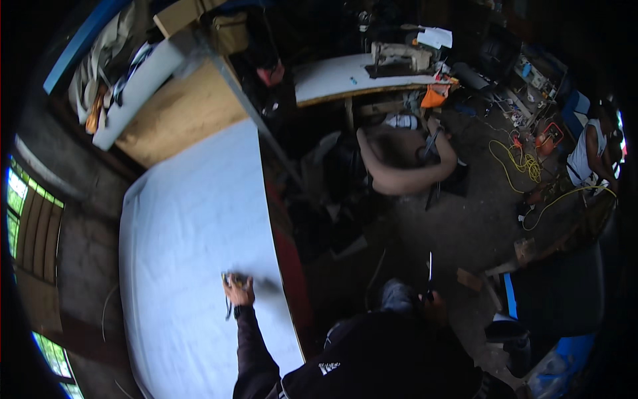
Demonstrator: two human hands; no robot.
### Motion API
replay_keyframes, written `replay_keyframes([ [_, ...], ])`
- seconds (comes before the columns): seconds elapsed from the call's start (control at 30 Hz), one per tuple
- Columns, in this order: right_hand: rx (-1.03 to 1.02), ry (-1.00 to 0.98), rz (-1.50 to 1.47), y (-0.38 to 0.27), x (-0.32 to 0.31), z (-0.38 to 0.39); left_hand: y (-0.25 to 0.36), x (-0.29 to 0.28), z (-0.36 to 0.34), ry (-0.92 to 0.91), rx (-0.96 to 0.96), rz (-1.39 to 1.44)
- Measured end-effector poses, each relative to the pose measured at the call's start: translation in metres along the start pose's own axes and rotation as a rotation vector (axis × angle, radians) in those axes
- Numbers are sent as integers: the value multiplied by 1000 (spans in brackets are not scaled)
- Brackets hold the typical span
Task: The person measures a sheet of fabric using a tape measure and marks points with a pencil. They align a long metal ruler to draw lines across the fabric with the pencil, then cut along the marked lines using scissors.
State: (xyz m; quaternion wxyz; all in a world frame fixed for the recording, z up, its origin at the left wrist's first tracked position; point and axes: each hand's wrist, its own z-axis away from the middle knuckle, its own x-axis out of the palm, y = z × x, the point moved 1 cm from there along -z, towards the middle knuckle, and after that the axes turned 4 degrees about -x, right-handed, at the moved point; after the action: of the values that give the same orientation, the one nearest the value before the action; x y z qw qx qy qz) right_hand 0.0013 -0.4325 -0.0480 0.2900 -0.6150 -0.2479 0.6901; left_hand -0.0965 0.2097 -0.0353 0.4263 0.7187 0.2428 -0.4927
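Note:
My left hand [239, 292] reaches over the white-topped table [193, 206]. Its fingers are closed round a small dark and yellowish object [234, 276], mostly hidden by the hand and too blurred to name. A dark strap [228, 308] hangs beside the wrist. Away from the table, low on the right of my body, my right hand [435, 308] grips a dark-handled tool with a slim bright blade [430, 266] pointing away from me. Whether it is a knife or scissors I cannot tell.
A sewing machine [402, 60] sits on a far bench. A curved brown seat frame [405, 176] stands on the floor. Yellow cord [525, 166] lies coiled at the right, near a seated person [588, 153]. A black panel [558, 292] is at the near right.

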Motion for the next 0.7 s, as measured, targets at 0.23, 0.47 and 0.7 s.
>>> replay_keyframes([
  [0.23,-167,69,22,-35,21,-154,-5,8,-35,37,-211,191],
  [0.47,-183,65,-273,-87,45,-374,79,29,-87,113,-270,474],
  [0.7,-313,342,12,-101,52,-527,358,177,-160,-82,108,919],
])
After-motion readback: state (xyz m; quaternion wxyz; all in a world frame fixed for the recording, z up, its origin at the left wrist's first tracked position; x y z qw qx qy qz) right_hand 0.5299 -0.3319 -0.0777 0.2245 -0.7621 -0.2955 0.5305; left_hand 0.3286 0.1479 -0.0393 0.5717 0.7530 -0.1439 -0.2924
